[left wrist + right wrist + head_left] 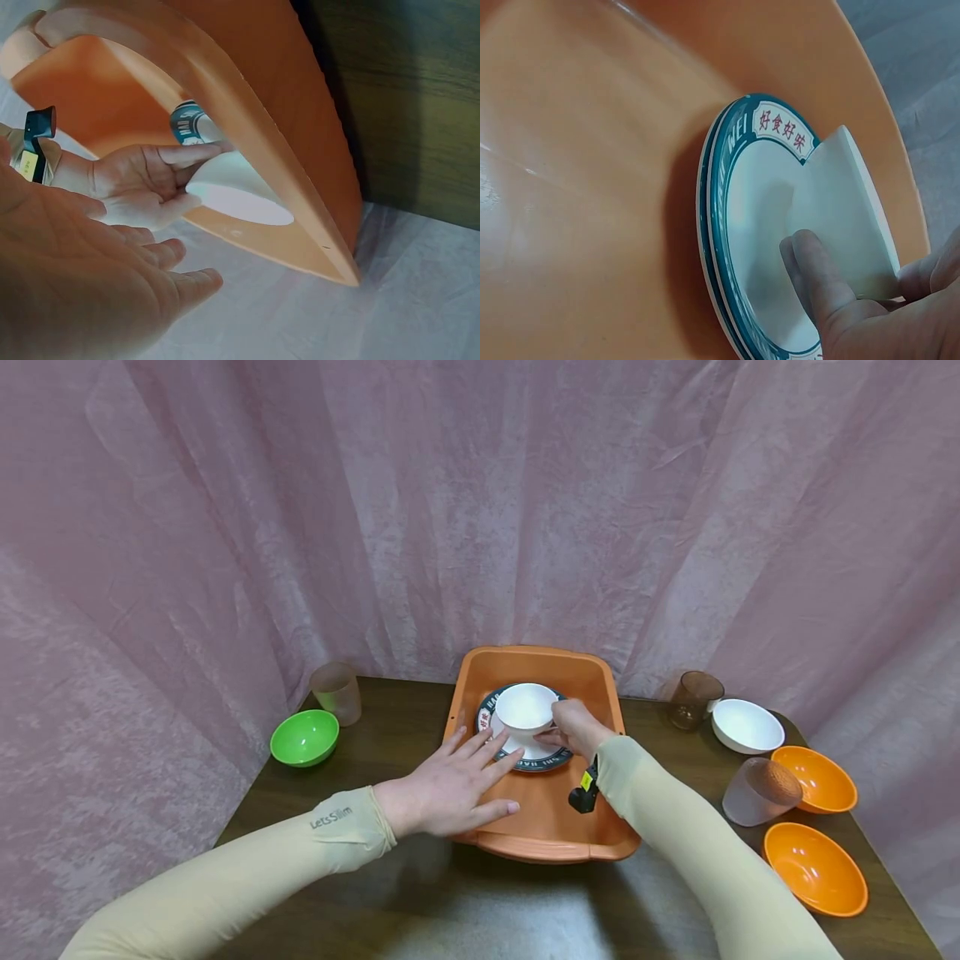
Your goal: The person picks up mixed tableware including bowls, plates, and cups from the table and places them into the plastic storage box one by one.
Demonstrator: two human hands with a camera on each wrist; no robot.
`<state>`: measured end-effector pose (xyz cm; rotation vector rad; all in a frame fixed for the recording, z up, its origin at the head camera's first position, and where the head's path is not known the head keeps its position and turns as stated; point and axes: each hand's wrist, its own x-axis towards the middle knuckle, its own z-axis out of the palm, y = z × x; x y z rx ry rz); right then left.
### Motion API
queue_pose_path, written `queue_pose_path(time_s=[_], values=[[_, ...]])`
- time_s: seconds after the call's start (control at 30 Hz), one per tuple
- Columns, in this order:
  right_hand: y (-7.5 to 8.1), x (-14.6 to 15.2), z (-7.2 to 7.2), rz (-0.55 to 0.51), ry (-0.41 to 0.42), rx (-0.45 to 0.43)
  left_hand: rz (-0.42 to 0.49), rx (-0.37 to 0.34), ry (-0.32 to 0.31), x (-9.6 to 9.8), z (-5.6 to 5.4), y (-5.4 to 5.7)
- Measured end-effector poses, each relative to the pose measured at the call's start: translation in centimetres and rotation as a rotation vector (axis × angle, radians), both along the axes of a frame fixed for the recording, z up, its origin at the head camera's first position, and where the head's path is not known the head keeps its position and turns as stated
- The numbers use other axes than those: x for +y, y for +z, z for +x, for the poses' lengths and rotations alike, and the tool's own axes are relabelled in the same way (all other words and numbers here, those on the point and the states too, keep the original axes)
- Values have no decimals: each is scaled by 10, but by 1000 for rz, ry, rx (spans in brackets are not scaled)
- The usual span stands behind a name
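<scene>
In the head view my right hand (576,727) grips a white bowl (527,706) by its right side, thumb at the rim and fingers under the outer wall. The bowl is over green-rimmed plates (761,225), two of them stacked inside an orange basin (543,847). In the right wrist view the fingers (821,274) lie along the bowl's outside, close over the top plate. My left hand (457,785) is spread with straight fingers above the basin's near left edge, holding nothing. A black wrist camera mount (583,793) hangs at the right wrist.
At left stand a green bowl (304,738) and a frosted cup (337,693). On the right are a brown glass (694,700), a white bowl (747,727), another frosted cup (759,793) and two orange bowls (816,868). A pink curtain (480,527) hangs behind the table.
</scene>
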<state>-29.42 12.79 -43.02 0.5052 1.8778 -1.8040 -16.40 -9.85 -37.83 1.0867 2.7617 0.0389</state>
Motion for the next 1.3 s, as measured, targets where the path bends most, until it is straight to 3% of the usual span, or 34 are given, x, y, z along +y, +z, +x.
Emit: queue_pose_path(time_s=[0.67, 1.1, 1.3], values=[[-3, 3, 0, 63, 21, -9, 9, -48, 14, 2, 1, -1], [1, 6, 5, 86, 116, 36, 19, -30, 20, 2, 2, -1], [13, 8, 10, 205, 189, 89, 24, -14, 16, 1, 0, -3]])
